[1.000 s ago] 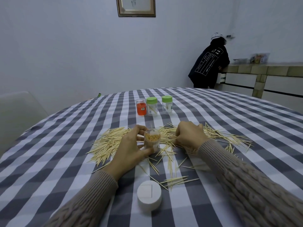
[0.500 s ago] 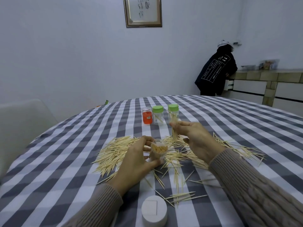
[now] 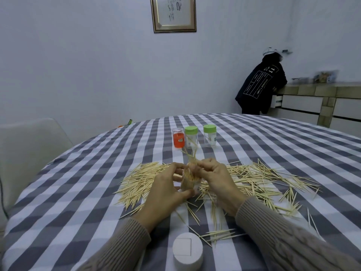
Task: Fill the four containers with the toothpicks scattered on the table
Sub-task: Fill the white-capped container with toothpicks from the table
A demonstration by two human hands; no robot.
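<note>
Toothpicks, thin and wooden, pinched by right hand; left hand grips clear cylindrical container.

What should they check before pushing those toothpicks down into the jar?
1. Jar held firmly by left hand: ok.
2. Jar open, its white lid off on the table: ok.
3. Bunch of toothpicks pinched by right hand above the jar's mouth: ok.
4. Room left inside the jar: cannot tell, it looks nearly full.
5. Other three containers filled: not ok; the two green-lidded jars hold few toothpicks.
</note>
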